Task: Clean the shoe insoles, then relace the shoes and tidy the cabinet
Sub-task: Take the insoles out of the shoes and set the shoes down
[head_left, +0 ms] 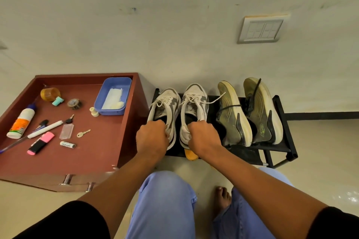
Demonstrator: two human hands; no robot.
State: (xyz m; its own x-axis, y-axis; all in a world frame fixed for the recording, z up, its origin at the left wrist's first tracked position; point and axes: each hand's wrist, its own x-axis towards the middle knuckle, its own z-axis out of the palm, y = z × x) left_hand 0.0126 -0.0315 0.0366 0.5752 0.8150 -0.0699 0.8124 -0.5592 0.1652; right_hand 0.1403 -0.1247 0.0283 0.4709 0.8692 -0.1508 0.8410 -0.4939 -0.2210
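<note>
Both hands' grips hold heels: left hand (152, 136) left sneaker (165, 108), right hand (204, 137) right sneaker (195, 106).

A low black shoe rack (285, 141) stands against the wall with four shoes on its top shelf: two white and grey sneakers (194, 106) on the left, two olive-green ones (233, 114) on the right. Beside it, a reddish-brown cabinet (108, 151) holds a blue tray (116, 85), glue bottle (21, 122), markers, keys and a battery (67, 144).
</note>
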